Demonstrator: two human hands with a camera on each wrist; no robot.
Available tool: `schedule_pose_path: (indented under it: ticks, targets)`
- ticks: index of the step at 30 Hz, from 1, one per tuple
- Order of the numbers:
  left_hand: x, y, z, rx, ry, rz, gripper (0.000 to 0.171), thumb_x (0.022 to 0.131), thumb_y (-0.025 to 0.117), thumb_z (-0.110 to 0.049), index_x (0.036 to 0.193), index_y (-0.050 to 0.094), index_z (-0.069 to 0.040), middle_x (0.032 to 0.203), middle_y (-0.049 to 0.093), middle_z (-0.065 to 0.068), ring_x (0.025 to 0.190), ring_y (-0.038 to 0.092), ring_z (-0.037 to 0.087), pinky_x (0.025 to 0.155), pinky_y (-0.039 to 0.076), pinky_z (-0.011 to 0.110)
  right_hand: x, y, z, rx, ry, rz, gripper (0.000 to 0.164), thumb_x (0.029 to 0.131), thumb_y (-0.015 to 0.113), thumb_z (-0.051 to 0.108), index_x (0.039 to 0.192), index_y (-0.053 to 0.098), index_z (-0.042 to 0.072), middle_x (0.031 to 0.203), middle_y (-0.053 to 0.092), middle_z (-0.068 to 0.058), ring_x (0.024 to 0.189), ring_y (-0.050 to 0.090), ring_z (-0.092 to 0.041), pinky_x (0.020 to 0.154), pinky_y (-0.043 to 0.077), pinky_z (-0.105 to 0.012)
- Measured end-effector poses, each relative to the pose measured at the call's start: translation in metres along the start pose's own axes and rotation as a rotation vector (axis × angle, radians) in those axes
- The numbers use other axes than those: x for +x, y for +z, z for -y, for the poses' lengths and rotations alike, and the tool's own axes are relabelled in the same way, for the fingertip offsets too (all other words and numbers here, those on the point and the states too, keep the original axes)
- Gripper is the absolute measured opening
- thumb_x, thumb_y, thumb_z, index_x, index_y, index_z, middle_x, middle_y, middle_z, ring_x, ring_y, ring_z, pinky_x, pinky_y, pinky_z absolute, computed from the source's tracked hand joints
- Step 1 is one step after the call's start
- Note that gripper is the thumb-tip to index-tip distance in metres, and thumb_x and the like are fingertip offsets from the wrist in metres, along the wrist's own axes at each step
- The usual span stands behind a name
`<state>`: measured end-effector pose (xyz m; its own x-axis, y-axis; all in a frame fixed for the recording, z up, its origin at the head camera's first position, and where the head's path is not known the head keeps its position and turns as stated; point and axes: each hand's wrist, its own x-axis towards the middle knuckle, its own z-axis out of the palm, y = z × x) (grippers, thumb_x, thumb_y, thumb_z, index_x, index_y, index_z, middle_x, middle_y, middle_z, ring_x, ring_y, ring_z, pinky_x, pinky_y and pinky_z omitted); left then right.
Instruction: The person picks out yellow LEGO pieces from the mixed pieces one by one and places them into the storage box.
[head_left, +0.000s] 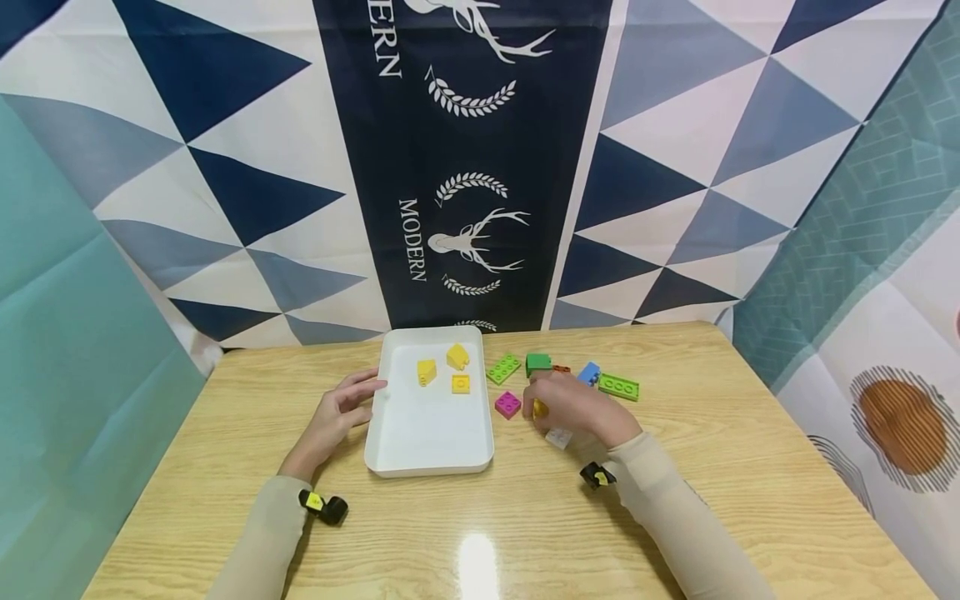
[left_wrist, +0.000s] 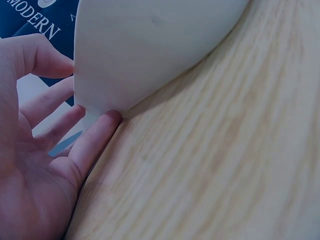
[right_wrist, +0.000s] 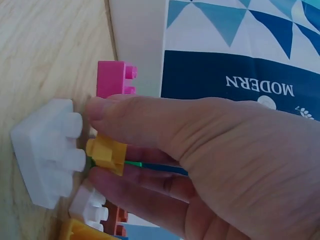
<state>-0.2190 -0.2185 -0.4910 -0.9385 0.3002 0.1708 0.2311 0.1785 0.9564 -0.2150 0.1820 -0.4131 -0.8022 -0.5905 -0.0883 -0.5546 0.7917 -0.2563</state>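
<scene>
In the head view my right hand (head_left: 573, 406) is among loose toy building blocks on the table. Its thumb and fingers pinch a small yellow building block (right_wrist: 111, 154), seen close up in the right wrist view. A white block (right_wrist: 50, 152) and a pink block (right_wrist: 111, 79) lie close by. My left hand (head_left: 339, 418) is at the left side of a white tray (head_left: 427, 437), its fingertips touching the tray wall. Inside the tray are two slanted yellow blocks (head_left: 427, 372) and a square yellow block (head_left: 461, 384).
Right of the tray lie a light green block (head_left: 503, 368), a dark green block (head_left: 537, 363), a blue block (head_left: 588, 373) and a long green block (head_left: 618, 387). A patterned cloth (head_left: 465, 167) hangs behind the wooden table (head_left: 420, 542).
</scene>
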Motion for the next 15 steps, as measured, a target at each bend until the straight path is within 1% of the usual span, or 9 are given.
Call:
schedule_pose_path:
  ticks: [2, 6, 10, 15]
  targets:
    - [0.0, 0.0, 0.0, -0.001, 0.0, -0.002, 0.046, 0.088, 0.057, 0.008, 0.134, 0.06, 0.003, 0.156, 0.039, 0.017, 0.14, 0.043, 0.038, 0.101, 0.041, 0.009, 0.0, -0.002, 0.0, 0.005, 0.009, -0.02, 0.016, 0.078, 0.083, 0.011, 0.092, 0.08, 0.017, 0.097, 0.068, 0.0, 0.083, 0.061, -0.017, 0.08, 0.057, -0.035]
    - [0.0, 0.0, -0.001, -0.006, 0.002, 0.0, 0.046, 0.088, 0.057, 0.008, 0.134, 0.06, 0.004, 0.156, 0.039, 0.018, 0.14, 0.043, 0.038, 0.1, 0.042, 0.008, -0.002, -0.006, 0.0, 0.012, 0.013, -0.059, 0.016, 0.078, 0.083, 0.011, 0.093, 0.079, 0.016, 0.097, 0.066, -0.001, 0.083, 0.06, -0.017, 0.083, 0.057, -0.037]
    - [-0.001, 0.0, -0.001, 0.0, 0.004, 0.003, 0.046, 0.088, 0.057, 0.008, 0.134, 0.06, 0.005, 0.156, 0.039, 0.018, 0.14, 0.043, 0.038, 0.101, 0.041, 0.009, -0.003, -0.009, 0.0, -0.006, -0.015, -0.111, 0.017, 0.079, 0.081, 0.009, 0.096, 0.079, 0.013, 0.098, 0.066, -0.002, 0.085, 0.061, -0.018, 0.083, 0.059, -0.037]
    - [-0.001, 0.0, -0.001, 0.008, 0.006, -0.001, 0.046, 0.088, 0.057, 0.007, 0.134, 0.061, 0.002, 0.156, 0.039, 0.017, 0.141, 0.043, 0.038, 0.102, 0.041, 0.009, -0.004, -0.012, -0.001, -0.018, -0.04, -0.179, 0.019, 0.08, 0.08, 0.01, 0.099, 0.079, 0.011, 0.102, 0.067, -0.005, 0.091, 0.064, -0.021, 0.086, 0.059, -0.04]
